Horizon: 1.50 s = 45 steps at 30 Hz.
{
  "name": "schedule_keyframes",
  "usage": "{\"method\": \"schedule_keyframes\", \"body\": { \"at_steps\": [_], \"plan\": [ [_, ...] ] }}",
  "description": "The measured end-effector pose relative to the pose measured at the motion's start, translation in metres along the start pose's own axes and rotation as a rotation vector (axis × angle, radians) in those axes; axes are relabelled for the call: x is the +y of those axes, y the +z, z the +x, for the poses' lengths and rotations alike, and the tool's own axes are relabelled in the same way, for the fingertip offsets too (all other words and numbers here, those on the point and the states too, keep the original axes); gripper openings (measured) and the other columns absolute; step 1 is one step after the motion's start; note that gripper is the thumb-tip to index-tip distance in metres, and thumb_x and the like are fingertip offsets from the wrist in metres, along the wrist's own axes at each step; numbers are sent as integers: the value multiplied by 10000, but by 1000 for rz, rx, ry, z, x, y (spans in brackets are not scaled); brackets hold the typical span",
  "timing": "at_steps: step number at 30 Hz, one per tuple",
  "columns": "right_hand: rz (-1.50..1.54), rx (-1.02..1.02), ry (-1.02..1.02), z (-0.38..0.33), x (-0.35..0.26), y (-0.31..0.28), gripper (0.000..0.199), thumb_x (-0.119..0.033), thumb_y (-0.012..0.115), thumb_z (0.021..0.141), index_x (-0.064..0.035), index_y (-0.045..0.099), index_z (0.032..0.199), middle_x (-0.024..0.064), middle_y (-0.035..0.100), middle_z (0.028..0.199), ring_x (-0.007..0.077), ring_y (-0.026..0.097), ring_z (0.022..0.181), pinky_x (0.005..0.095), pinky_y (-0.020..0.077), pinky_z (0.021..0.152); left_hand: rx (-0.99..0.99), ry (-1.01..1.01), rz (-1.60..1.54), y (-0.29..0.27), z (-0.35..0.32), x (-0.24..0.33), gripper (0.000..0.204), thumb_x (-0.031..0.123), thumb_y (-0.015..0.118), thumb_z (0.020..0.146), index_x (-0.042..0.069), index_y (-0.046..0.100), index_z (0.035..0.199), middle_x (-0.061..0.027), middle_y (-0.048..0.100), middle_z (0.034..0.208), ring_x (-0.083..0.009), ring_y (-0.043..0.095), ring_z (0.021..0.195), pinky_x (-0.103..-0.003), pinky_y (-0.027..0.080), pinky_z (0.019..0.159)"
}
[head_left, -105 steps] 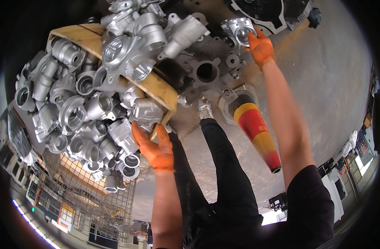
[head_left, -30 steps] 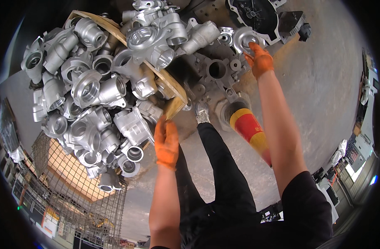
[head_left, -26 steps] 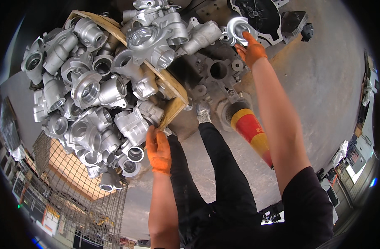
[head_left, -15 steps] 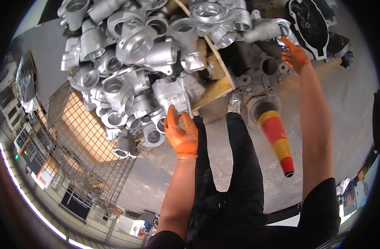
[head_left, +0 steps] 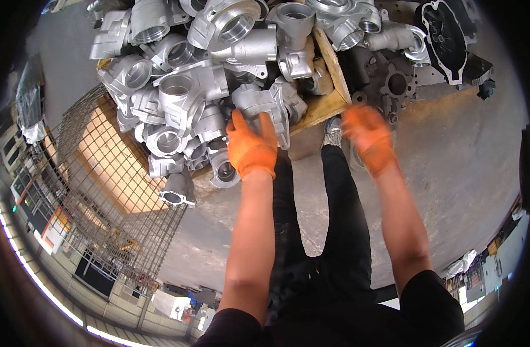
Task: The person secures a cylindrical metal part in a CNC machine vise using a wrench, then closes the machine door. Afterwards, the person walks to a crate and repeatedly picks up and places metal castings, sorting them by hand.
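Observation:
A heap of silver cast-metal housings (head_left: 181,92) fills a wooden crate (head_left: 334,63) at the upper left and centre. My left hand (head_left: 251,147), in an orange glove, lies with fingers apart against a silver housing (head_left: 256,101) at the crate's near edge. Its fingertips touch the housing; the far side of the grip is hidden. My right hand (head_left: 368,136), also in an orange glove, is smeared by motion over the floor just right of the crate's corner and my shoe (head_left: 332,132). Whether it holds anything cannot be made out.
Left of the crate stands a wire mesh cage (head_left: 120,191) with a wooden panel inside. A black cover with a pale rim (head_left: 444,43) and a silver casting with a ring-shaped end (head_left: 414,46) are at the upper right. Dark flanged metal parts (head_left: 396,85) lie beyond my right hand.
My right hand has come away from the silver casting at the upper right, moving left and nearer. My left hand has reached farther onto the housing. The red and yellow cone is no longer visible.

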State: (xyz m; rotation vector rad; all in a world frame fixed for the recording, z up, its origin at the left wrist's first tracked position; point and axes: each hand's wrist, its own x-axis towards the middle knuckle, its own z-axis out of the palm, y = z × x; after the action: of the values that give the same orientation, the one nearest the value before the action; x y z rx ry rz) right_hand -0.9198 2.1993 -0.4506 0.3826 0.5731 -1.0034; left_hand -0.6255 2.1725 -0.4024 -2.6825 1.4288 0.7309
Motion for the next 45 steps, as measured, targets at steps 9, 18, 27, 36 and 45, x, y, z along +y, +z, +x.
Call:
{"method": "schedule_keyframes", "body": {
  "at_steps": [9,18,27,36,45],
  "plan": [
    [-1695,486,79,57,176,66,491,-483,618,1017,-15,636,1161,251,726,1072,430,692,1036,498,524,898,-198,-74,95,-12,51,2,900,629,711,864,6,502,1479,-290,703,1268,-482,667,1189,-511,513,1036],
    [-1483,277,-491,-38,109,53,297,-230,766,971,-18,696,1166,140,706,992,265,704,795,366,573,690,-127,251,-888,-37,-24,-6,651,241,727,973,-92,481,1476,-299,627,1329,-399,623,1247,-440,471,1084],
    [-950,348,-753,-45,-28,-24,307,-273,617,1044,-35,628,1237,145,691,1124,222,686,927,353,574,822,134,364,-275,-24,-45,-68,462,162,725,920,-50,635,1320,-281,659,1281,-464,630,1174,-502,499,1036],
    [-519,436,-424,-7,-69,-67,286,-240,594,1000,-91,627,1242,201,711,1167,305,726,979,447,601,885,245,487,-145,-15,-43,-65,450,148,769,875,-11,642,1276,-235,673,1257,-449,641,1152,-519,516,1002],
    [-950,974,-285,-12,-58,-34,476,-446,693,1006,-107,635,1335,126,743,1177,211,720,977,316,555,823,255,423,-207,-19,-56,-73,453,164,755,899,-23,639,1295,-246,653,1280,-445,627,1175,-499,505,1027]
  ]
}}
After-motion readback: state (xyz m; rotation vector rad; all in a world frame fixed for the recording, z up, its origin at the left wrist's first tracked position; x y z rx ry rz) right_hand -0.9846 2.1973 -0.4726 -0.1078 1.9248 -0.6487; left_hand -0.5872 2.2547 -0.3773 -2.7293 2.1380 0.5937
